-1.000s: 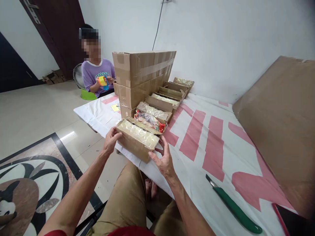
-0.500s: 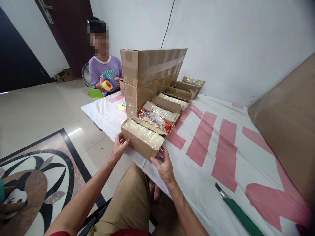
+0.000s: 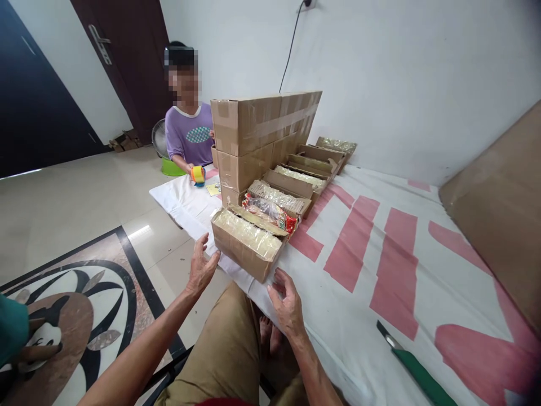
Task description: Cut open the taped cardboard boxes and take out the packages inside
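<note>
An open cardboard box (image 3: 240,248) stands at the near edge of the table, with a clear, crinkled plastic wrapping over pale contents on its top. My left hand (image 3: 202,266) is just off the box's left end, fingers apart and holding nothing. Beyond the right end, my right hand (image 3: 286,299) is also empty, its fingers spread and curved. Right behind this box lies a red-and-clear plastic packet (image 3: 270,211). A row of further open boxes (image 3: 291,183) runs back toward the wall.
Taped cardboard boxes (image 3: 257,127) are stacked along the row's left side. A green-handled cutter (image 3: 416,369) lies at the right front. Across the table a co-worker (image 3: 190,132) holds a tape roll (image 3: 198,176). A large cardboard sheet (image 3: 499,214) stands at the right.
Both my hands have come off the front box and moved slightly apart from it. The co-worker's hand with the tape roll has dropped down to the table edge.
</note>
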Action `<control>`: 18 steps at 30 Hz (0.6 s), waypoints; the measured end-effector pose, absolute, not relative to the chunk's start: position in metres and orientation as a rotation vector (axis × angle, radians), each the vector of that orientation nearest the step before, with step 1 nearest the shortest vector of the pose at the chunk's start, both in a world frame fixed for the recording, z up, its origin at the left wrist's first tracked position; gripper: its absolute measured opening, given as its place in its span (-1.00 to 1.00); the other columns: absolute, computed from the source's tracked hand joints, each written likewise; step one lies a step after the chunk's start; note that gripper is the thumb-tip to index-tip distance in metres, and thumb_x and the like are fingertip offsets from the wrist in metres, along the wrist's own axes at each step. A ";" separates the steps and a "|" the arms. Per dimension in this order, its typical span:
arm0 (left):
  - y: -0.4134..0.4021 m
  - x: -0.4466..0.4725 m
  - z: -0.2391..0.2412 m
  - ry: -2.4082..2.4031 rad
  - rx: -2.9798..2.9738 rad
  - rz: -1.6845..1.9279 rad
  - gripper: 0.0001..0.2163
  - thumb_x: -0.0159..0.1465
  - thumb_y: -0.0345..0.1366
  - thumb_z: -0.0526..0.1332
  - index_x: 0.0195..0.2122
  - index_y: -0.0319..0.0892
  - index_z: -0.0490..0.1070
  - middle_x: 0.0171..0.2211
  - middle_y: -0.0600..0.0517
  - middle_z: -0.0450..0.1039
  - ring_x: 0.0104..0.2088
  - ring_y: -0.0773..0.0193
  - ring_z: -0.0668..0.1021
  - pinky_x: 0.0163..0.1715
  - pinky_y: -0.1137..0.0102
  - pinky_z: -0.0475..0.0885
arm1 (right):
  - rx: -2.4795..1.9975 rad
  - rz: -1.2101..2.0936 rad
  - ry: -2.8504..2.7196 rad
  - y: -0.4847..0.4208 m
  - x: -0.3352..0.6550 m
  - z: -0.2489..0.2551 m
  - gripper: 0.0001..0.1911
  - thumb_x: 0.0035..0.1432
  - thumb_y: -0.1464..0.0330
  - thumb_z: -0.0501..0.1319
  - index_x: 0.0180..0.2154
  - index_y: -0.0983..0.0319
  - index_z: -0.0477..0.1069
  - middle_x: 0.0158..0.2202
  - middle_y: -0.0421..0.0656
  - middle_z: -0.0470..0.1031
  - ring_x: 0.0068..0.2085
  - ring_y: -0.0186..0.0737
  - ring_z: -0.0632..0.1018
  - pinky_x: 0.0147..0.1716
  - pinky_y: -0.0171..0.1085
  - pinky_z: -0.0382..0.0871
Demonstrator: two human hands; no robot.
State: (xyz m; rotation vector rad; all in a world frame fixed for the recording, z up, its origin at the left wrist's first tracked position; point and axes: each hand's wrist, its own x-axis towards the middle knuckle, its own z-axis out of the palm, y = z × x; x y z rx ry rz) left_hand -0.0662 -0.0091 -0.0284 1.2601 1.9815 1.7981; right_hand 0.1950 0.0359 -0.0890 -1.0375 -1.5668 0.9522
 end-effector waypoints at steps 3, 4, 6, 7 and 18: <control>0.003 -0.076 0.001 2.045 1.477 1.858 -0.61 0.26 -0.31 0.24 0.14 -0.14 0.43 0.18 -0.17 0.46 0.22 0.00 0.50 0.20 0.04 0.45 | -1.025 0.947 -1.578 0.037 0.196 -0.088 -0.54 0.19 0.17 0.26 0.08 0.21 0.50 0.10 0.05 0.58 0.04 -0.01 0.62 0.02 -0.03 0.60; 0.009 -0.080 0.012 2.061 1.559 1.862 -0.64 0.27 -0.32 0.23 0.10 -0.14 0.45 0.17 -0.17 0.47 0.22 0.00 0.50 0.21 0.03 0.44 | -1.022 0.948 -1.581 0.037 0.196 -0.088 -0.55 0.19 0.18 0.26 0.07 0.21 0.51 0.09 0.05 0.58 0.03 -0.01 0.63 0.02 -0.04 0.60; 0.025 -0.088 0.037 2.079 1.737 1.816 -0.68 0.28 -0.38 0.19 0.06 -0.14 0.48 0.17 -0.15 0.47 0.23 0.02 0.48 0.24 0.02 0.41 | -1.017 0.948 -1.589 0.037 0.197 -0.088 -0.57 0.19 0.18 0.25 0.05 0.23 0.53 0.08 0.06 0.60 0.02 -0.01 0.63 0.00 -0.05 0.61; 0.034 -0.092 0.050 2.078 1.841 1.753 -0.67 0.28 -0.41 0.17 0.05 -0.13 0.49 0.18 -0.15 0.47 0.24 0.04 0.48 0.26 0.02 0.39 | -1.013 0.948 -1.595 0.037 0.197 -0.087 -0.58 0.20 0.19 0.25 0.04 0.23 0.54 0.07 0.06 0.60 0.01 -0.01 0.64 -0.01 -0.05 0.61; 0.094 -0.135 0.098 2.037 2.259 0.853 -0.74 0.20 -0.38 0.16 -0.15 -0.14 0.60 -0.18 -0.06 0.59 -0.13 0.07 0.60 -0.01 0.14 0.51 | -1.021 0.958 -1.640 0.039 0.203 -0.087 -0.69 0.22 0.19 0.24 -0.11 0.20 0.61 0.01 0.03 0.63 -0.01 -0.02 0.65 0.00 -0.06 0.60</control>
